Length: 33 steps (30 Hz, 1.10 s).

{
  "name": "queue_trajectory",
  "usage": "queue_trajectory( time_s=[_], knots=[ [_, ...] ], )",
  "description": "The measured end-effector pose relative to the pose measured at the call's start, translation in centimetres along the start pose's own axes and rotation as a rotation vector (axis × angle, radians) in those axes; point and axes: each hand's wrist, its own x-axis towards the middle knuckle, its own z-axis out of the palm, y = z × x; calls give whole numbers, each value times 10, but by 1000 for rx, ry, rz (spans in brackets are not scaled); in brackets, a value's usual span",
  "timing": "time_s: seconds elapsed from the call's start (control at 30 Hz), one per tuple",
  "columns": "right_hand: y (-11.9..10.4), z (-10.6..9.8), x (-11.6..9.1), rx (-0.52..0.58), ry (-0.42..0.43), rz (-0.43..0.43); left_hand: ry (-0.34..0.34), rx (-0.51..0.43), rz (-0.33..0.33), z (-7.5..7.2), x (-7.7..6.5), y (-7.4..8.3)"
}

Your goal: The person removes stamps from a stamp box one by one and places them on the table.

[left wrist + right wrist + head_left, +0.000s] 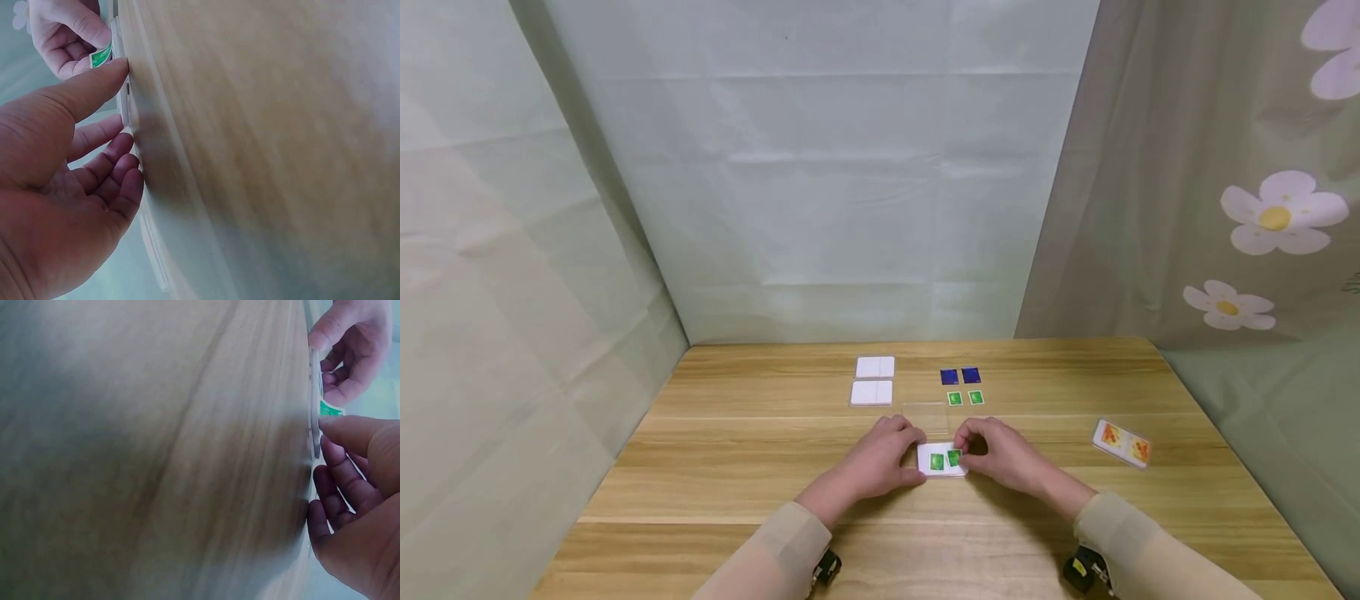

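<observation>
A white rectangular plate point(931, 471) lies on the wooden table between my hands. My left hand point(883, 458) holds its left end, with the thumb at the near corner and the fingers at the far one. One green square point(937, 462) lies flat on the plate's left half. On the right half, my right hand point(1003, 454) pinches the edge of a second green square point(954, 457), which sits slightly tilted. In the right wrist view that green square point(330, 409) bends up from the plate, beside the thumb tip. Just beyond the plate is a clear cover point(925, 417).
Two blank white plates point(872, 392) are at the back left. Two dark blue squares point(950, 377) and two loose green squares point(955, 398) lie at the back middle. A plate with two orange squares point(1122, 442) rests to the right. Curtains surround the wooden table point(737, 467).
</observation>
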Motion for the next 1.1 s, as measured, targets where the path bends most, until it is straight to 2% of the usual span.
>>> queue_trajectory(
  time_s=[0.17,0.47,0.7,1.1],
  knots=[
    [0,-1,-1,-2,4,15,2,-2,1,1,-1,0],
    [1,-9,-1,85,52,96,1,9,0,2,-1,0],
    [9,-29,3,77,93,77,-3,10,-5,0,-2,1],
    [29,-64,19,77,160,129,3,20,-7,0,-5,-1]
  ],
)
